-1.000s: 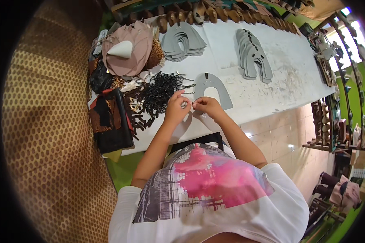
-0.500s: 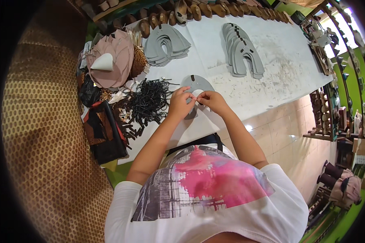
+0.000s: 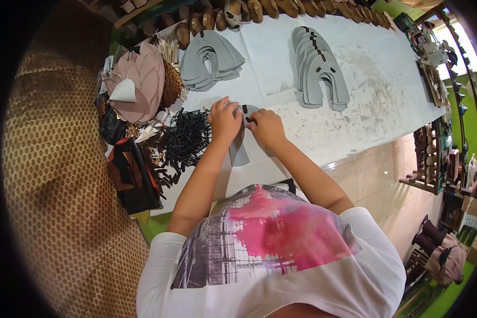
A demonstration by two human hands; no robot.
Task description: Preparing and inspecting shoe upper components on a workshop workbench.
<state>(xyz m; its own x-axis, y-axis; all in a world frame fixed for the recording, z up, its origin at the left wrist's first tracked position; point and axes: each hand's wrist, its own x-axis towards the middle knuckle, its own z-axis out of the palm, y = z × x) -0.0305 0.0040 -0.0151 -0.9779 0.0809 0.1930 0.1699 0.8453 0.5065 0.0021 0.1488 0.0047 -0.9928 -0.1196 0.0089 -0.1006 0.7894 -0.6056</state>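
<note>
A grey U-shaped shoe-upper piece [image 3: 240,152] lies on the white-covered table in front of me, partly hidden under my hands. A small dark tab [image 3: 245,108] sits on its curved top. My left hand [image 3: 225,123] rests on the left side of the piece, its fingers somewhat apart and holding nothing visible. On the other side, my right hand [image 3: 267,129] has its fingertips pinched at a second small dark tab [image 3: 249,120], against the grey surface.
Beside my left hand lies a heap of black beaded strips [image 3: 186,135]. Grey pieces are stacked at the back left [image 3: 209,58] and back right [image 3: 320,69]. Pink pieces [image 3: 138,85] and a dark bag [image 3: 135,175] lie left. Wooden shoe lasts [image 3: 270,9] line the far edge.
My hands have parted from a fingertip pinch over the piece. The left now rests on it, while the right presses in with a dark tab. A pale bit between my fingers no longer shows.
</note>
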